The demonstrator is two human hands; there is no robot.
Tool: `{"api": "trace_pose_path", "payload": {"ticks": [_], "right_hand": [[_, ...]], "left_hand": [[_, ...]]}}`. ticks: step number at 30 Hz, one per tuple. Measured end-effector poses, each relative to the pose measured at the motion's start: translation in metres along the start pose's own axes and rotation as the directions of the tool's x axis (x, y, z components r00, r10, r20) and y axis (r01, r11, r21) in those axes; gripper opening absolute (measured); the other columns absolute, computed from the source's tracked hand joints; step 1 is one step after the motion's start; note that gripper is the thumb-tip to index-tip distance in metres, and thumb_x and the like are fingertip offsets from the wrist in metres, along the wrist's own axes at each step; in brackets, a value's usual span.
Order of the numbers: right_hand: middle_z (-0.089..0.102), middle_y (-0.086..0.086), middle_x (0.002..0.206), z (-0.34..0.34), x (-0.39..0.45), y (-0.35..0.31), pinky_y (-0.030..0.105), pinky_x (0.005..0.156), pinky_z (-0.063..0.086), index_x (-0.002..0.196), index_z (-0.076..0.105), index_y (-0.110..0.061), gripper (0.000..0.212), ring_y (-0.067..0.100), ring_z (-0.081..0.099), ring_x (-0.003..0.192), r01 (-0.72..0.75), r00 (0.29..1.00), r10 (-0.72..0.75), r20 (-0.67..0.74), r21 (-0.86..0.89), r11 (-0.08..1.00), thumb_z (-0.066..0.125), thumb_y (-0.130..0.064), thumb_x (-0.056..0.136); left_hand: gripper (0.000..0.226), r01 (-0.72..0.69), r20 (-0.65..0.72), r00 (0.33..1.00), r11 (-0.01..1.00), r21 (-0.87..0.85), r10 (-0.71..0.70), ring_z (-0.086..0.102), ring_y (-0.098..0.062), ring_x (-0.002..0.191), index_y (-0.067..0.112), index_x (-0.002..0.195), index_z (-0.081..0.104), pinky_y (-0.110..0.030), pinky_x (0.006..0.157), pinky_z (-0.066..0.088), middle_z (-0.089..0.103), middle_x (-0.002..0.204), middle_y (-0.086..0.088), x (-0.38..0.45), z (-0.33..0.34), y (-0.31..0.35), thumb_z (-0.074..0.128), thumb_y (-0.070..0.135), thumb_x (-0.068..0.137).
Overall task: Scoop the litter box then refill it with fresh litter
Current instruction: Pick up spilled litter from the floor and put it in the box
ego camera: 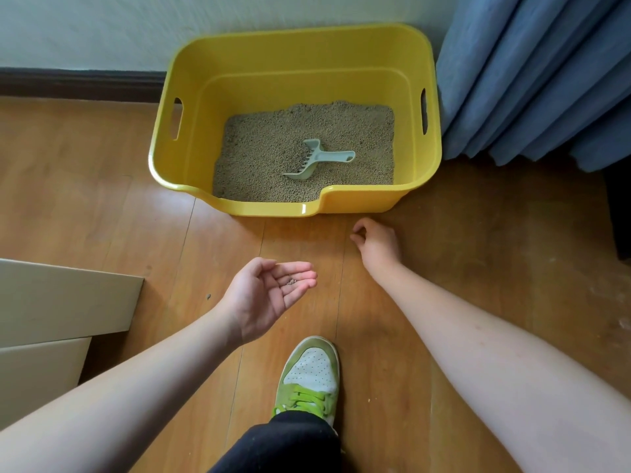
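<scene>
Here the scoop [317, 160] lies in the box [297, 208] at upper centre, handle pointing right; right hand [377, 245], fingertips pinched, is nearer; left hand [269, 295] cups grains [291, 282], palm up

Wooden floor [478, 250], pale wall [85, 29], dark baseboard [68, 81], blue curtain [532, 80]

1 yellow plastic litter box [191, 97] w/ 1 pale green slotted scoop [316, 158]; 2 bare hands, left [269, 295] & right [375, 245]; 1 green-white sneaker [310, 373]; 2 cardboard flaps [65, 302].
</scene>
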State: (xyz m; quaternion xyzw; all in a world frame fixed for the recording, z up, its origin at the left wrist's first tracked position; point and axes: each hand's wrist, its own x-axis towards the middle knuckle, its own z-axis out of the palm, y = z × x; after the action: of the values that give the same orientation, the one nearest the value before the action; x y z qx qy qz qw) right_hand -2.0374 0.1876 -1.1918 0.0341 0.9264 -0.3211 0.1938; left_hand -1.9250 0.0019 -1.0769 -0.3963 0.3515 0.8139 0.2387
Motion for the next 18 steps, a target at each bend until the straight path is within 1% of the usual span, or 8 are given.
{"api": "trace_pose_path", "payload": {"ticks": [5, 7, 10, 13, 14, 16, 17, 18], "right_hand": [[0.066, 0.007, 0.101, -0.002, 0.003, -0.003, 0.028, 0.065, 0.041, 0.099, 0.062, -0.017, 0.011, 0.024, 0.056, 0.081, -0.060, 0.997, 0.060, 0.042, -0.008, 0.998, 0.055, -0.023, 0.095], [0.065, 0.008, 0.102, -0.004, 0.001, -0.001, 0.030, 0.067, 0.044, 0.100, 0.062, -0.015, 0.012, 0.024, 0.058, 0.084, -0.044, 0.998, 0.043, 0.039, 0.011, 0.999, 0.054, -0.023, 0.095], [0.061, 0.002, 0.100, -0.011, -0.005, 0.000, 0.028, 0.069, 0.042, 0.105, 0.061, -0.015, 0.017, 0.019, 0.055, 0.086, -0.057, 0.998, 0.051, 0.048, 0.124, 0.991, 0.054, -0.027, 0.096], [0.055, -0.001, 0.101, -0.020, -0.011, 0.005, 0.026, 0.077, 0.042, 0.115, 0.061, -0.014, 0.026, 0.014, 0.052, 0.091, -0.113, 0.987, 0.066, 0.147, 0.336, 0.935, 0.056, -0.030, 0.095], [0.056, -0.002, 0.098, -0.024, -0.013, 0.008, 0.026, 0.075, 0.043, 0.118, 0.060, -0.013, 0.029, 0.014, 0.052, 0.087, -0.152, 0.978, 0.077, 0.192, 0.412, 0.898, 0.057, -0.031, 0.095], [0.052, -0.004, 0.073, -0.031, -0.017, 0.015, 0.020, 0.058, 0.040, 0.124, 0.056, -0.010, 0.036, 0.010, 0.045, 0.062, -0.272, 0.944, 0.108, 0.312, 0.548, 0.791, 0.057, -0.030, 0.095], [0.044, -0.007, 0.059, -0.035, -0.019, 0.019, 0.018, 0.048, 0.034, 0.128, 0.052, -0.008, 0.038, 0.008, 0.035, 0.052, -0.340, 0.918, 0.119, 0.378, 0.597, 0.727, 0.056, -0.029, 0.096], [0.035, -0.008, 0.052, -0.039, -0.022, 0.024, 0.017, 0.043, 0.029, 0.131, 0.048, -0.008, 0.040, 0.007, 0.029, 0.047, -0.399, 0.893, 0.126, 0.432, 0.632, 0.665, 0.056, -0.027, 0.096]], "left_hand": [[0.058, 0.021, -0.014, 1.000, 1.000, 0.009, -0.021, 0.072, -0.032, 0.086, -0.009, 0.091, 0.075, -0.030, 0.074, 0.061, 0.069, 0.100, -0.029, -0.002, -0.011, -0.008, 0.026, 0.020, 0.097], [0.057, 0.028, -0.017, 0.999, 1.000, 0.005, -0.028, 0.072, -0.032, 0.086, -0.010, 0.092, 0.074, -0.030, 0.074, 0.061, 0.069, 0.101, -0.030, -0.001, -0.013, -0.011, 0.025, 0.020, 0.097], [0.055, 0.031, -0.019, 0.999, 1.000, 0.003, -0.031, 0.072, -0.032, 0.086, -0.012, 0.098, 0.070, -0.030, 0.074, 0.061, 0.068, 0.102, -0.030, 0.003, -0.009, -0.015, 0.025, 0.019, 0.097], [0.051, 0.033, -0.016, 0.999, 0.999, 0.001, -0.033, 0.072, -0.032, 0.086, -0.013, 0.107, 0.064, -0.031, 0.076, 0.060, 0.068, 0.102, -0.031, 0.006, -0.003, -0.019, 0.025, 0.019, 0.098], [0.051, 0.036, -0.011, 0.999, 0.999, 0.001, -0.036, 0.072, -0.032, 0.087, -0.014, 0.108, 0.063, -0.031, 0.077, 0.060, 0.068, 0.103, -0.031, 0.007, 0.000, -0.021, 0.025, 0.019, 0.098], [0.051, 0.042, 0.001, 0.999, 0.999, 0.009, -0.042, 0.072, -0.032, 0.087, -0.014, 0.108, 0.063, -0.031, 0.078, 0.059, 0.068, 0.103, -0.031, 0.009, 0.004, -0.025, 0.025, 0.018, 0.097], [0.051, 0.044, 0.007, 0.999, 0.999, 0.013, -0.044, 0.072, -0.032, 0.087, -0.014, 0.108, 0.063, -0.031, 0.078, 0.059, 0.068, 0.102, -0.031, 0.010, 0.007, -0.027, 0.025, 0.018, 0.097], [0.051, 0.046, 0.013, 0.999, 0.999, 0.017, -0.046, 0.072, -0.032, 0.087, -0.013, 0.107, 0.063, -0.031, 0.079, 0.059, 0.068, 0.102, -0.030, 0.011, 0.009, -0.029, 0.025, 0.018, 0.097]]}}
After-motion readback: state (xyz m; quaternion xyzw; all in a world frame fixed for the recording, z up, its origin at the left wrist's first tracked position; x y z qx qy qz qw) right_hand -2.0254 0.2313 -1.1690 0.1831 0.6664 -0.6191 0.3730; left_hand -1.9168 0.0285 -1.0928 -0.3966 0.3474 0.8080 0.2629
